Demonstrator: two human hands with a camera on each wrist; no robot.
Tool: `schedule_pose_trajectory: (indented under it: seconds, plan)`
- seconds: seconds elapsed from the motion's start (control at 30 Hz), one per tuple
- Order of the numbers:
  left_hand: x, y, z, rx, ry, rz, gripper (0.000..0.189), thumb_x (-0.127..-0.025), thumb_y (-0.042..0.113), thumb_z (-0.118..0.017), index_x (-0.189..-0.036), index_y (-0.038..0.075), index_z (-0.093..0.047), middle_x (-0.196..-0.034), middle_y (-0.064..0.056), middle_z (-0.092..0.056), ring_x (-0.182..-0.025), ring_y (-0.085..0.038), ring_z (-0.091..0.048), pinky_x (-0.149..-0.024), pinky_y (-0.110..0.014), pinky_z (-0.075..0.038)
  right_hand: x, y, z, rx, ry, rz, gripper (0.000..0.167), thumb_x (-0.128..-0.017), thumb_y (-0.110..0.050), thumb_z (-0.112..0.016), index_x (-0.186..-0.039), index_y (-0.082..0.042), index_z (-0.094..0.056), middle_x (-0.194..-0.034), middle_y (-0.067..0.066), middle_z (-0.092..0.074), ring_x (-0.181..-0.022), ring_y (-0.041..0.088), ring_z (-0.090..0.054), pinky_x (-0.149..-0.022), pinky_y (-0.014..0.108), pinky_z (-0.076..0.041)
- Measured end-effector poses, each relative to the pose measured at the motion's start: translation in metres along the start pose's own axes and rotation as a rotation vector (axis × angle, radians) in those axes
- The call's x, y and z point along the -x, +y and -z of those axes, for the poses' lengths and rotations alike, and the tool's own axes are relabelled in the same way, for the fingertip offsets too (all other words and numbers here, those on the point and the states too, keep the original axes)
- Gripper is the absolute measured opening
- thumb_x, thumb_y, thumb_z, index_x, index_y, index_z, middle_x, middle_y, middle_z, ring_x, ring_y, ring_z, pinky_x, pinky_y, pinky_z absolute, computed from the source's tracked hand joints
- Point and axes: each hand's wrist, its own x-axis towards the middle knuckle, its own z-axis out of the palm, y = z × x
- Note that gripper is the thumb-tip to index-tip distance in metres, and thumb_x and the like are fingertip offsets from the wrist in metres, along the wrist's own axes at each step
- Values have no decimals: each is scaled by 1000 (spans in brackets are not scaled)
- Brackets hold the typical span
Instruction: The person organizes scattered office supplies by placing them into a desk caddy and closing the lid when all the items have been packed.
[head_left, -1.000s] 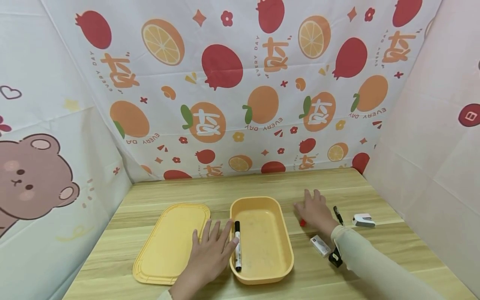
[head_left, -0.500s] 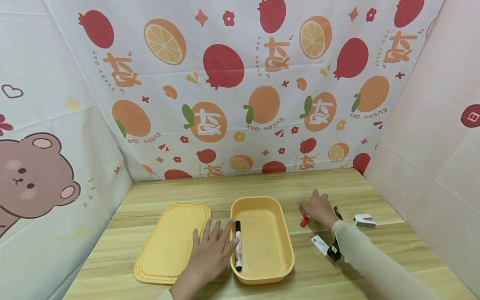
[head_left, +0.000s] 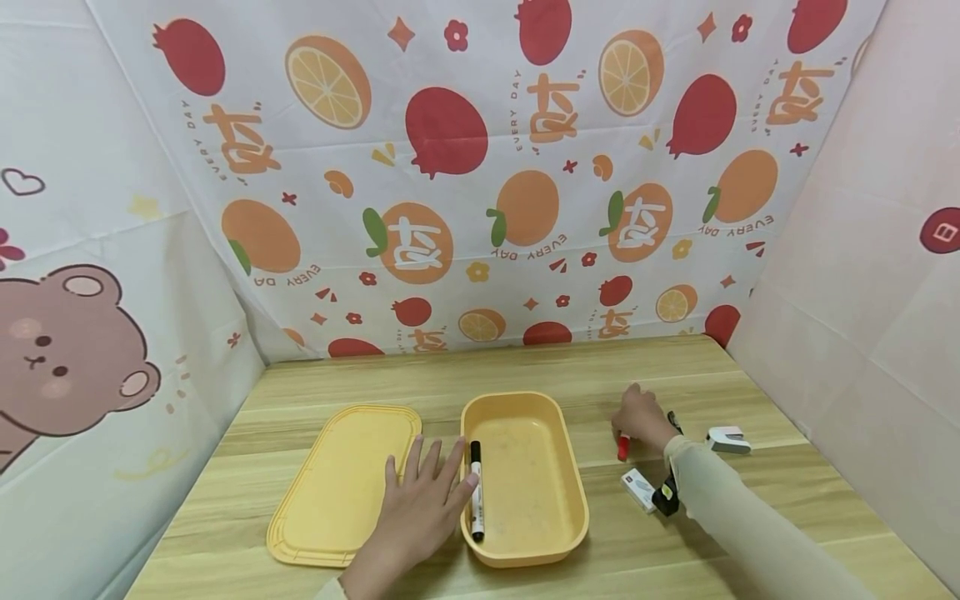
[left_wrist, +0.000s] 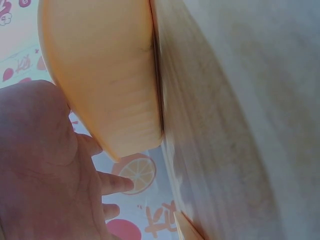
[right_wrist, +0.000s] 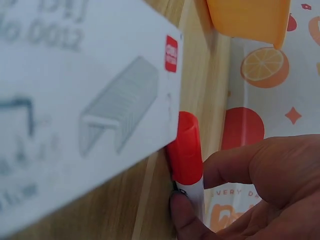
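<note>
My right hand pinches a red-capped marker between thumb and finger, right of the yellow box. In the right wrist view, the fingers hold its white barrel just below the red cap; the far end is hidden. My left hand lies with spread fingers at the box's left rim, its thumb beside a black-and-white marker lying inside. The left wrist view shows that hand's palm next to the outer wall of the box.
A yellow lid lies left of the box. On the right are a small staples box, a black pen partly behind the right hand, and a white-and-grey stapler. Printed fabric stands behind the table.
My right hand has shifted slightly right, and its fingers have closed on the red-capped marker, which has turned more upright in the head view. The left hand stays put.
</note>
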Motion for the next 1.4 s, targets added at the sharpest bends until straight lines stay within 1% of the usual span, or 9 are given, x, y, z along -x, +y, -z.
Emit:
schedule_pose_trajectory:
  seconds: [0.07,0.13,0.23,0.37,0.6,0.8,0.93,1.03,1.4]
  plan:
    - [0,0,0,-2,-1,-1,61,-107,57,-29,-160,27,-32,-161,-18,-35,-155,-42,-10,-114,-76,-3,-2,2,0,-16,-14,-2,43,-68,1,-72,-102,18,-52,-92,33,-55,-77,35,-50,-57,34,-46]
    - [0,0,-1,-3,-3,-2,61,-107,58,-29,-160,27,-32,-161,-18,-35,-155,-42,-10,-114,-76,-3,-3,4,0,-54,-36,-8,22,-69,3,-69,-86,10,-57,-78,23,-57,-64,28,-50,-53,31,-44]
    - [0,0,-1,1,-6,-4,62,-107,58,-29,-160,26,-32,-161,-18,-35,-155,-42,-10,-113,-76,-2,-5,7,0,-122,-71,-33,10,-72,4,-64,-79,3,-57,-66,11,-56,-50,17,-47,-48,26,-42]
    - [0,0,-1,3,-8,-8,62,-107,58,-29,-160,26,-32,-161,-18,-35,-155,-42,-10,-113,-76,-3,-7,13,2,-218,-78,-58,21,-77,2,-62,-93,2,-49,-68,7,-52,-49,13,-47,-47,24,-42]
    - [0,0,0,7,-11,-5,62,-106,58,-29,-160,27,-32,-161,-18,-35,-155,-42,-9,-114,-76,-2,-9,17,11,-310,-123,-76,13,-84,-1,-62,-94,6,-56,-75,8,-56,-58,14,-52,-54,24,-45]
    - [-1,0,1,3,-8,-7,62,-106,58,-29,-160,26,-32,-161,-18,-35,-155,-42,-8,-114,-76,-3,-14,21,17,-424,-187,-97,38,-86,0,-63,-120,16,-54,-88,12,-57,-67,14,-55,-59,24,-50]
    - [-1,0,1,0,-7,-6,62,-106,58,-29,-160,26,-32,-161,-18,-35,-155,-42,-8,-114,-76,-3,-15,23,17,-605,-249,-95,57,-90,2,-61,-140,20,-39,-105,17,-58,-77,14,-61,-66,25,-56]
    - [-1,-1,1,1,-6,-4,62,-106,58,-29,-160,27,-31,-161,-18,-35,-155,-42,-7,-114,-76,-3,-15,23,17,-705,-302,-83,68,-93,1,-60,-148,21,-25,-112,18,-60,-83,13,-65,-72,26,-58]
    - [-2,-2,0,-8,-2,-15,65,-105,62,-24,-160,26,-31,-161,-18,-36,-155,-42,-9,-113,-76,-4,-13,5,14,-878,-389,-40,69,-97,1,-56,-154,15,-18,-97,7,-61,-84,12,-65,-76,26,-57]
